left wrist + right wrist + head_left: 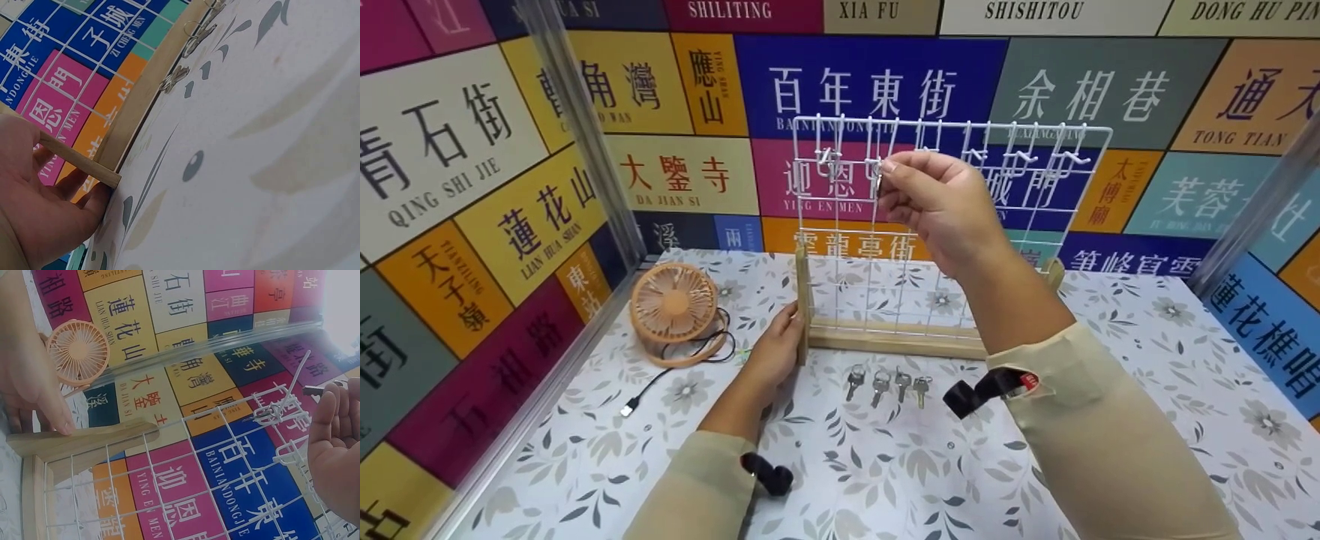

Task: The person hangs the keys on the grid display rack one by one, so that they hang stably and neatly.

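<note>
My right hand [941,199] pinches a small key [312,390] between thumb and fingertips, close to a hook on a white wire grid rack. The rack stands upright on a wooden base [896,343], with a row of wire hooks along its upper part. My left hand [774,346] grips the rack's left wooden side piece [84,163] near the table, thumb on one side and fingers on the other. Something metallic, seemingly a key with a ring [269,413], hangs at the leftmost hook. Several keys [880,386] with rings lie in a row before the base.
An orange fan [673,301] stands left of the rack, its black cable ending in a USB plug [628,407] on the table. Leaf-patterned cloth covers the table [1110,450]. Panels printed with street names [870,82] surround it at the back and sides.
</note>
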`<state>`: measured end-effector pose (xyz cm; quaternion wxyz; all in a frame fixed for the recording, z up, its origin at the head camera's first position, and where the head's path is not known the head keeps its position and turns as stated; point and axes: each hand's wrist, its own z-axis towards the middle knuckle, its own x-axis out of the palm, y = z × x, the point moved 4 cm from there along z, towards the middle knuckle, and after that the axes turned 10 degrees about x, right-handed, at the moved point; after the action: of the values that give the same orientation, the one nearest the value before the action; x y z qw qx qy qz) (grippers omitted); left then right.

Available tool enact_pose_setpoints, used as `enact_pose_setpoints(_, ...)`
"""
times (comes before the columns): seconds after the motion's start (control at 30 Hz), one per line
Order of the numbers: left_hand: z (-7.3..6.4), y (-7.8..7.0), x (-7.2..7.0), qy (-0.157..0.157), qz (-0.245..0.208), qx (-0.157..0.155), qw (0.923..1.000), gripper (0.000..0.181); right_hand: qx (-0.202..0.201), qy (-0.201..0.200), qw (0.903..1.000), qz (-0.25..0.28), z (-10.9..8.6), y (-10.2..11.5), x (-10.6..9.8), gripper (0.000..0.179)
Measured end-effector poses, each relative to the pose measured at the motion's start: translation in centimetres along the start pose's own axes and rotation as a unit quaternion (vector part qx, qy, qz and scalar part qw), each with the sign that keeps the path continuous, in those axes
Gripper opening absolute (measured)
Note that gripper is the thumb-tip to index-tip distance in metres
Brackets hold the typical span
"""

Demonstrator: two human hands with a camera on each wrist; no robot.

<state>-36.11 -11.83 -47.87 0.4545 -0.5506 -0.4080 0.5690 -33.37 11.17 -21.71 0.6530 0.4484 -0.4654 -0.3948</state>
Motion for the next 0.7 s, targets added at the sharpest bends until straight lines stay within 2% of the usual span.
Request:
enact_pose_setpoints(0.17, -0.2, 0.0, -0.1, 0.002, -0.004, 0.0, 1.0, 0.06, -0.007, -0.003, 0.9999, -0.009, 0.1, -0.1, 0.1, 0.019)
enact_pose_setpoints(0.37, 0.0, 0.1, -0.1, 0.002, 0.002, -0.001, 1.0, 0.058, 0.006, -0.021, 0.9997, -0.014, 0.1, -0.7, -0.4, 0.022)
enact_pose_setpoints(0.7, 0.0, 0.1, 0.0, -0.003, -0.002, -0.005, 1.0, 0.058, 0.015, -0.045, 0.9984, -0.03, -0.8, -2.9, -3.4, 0.019)
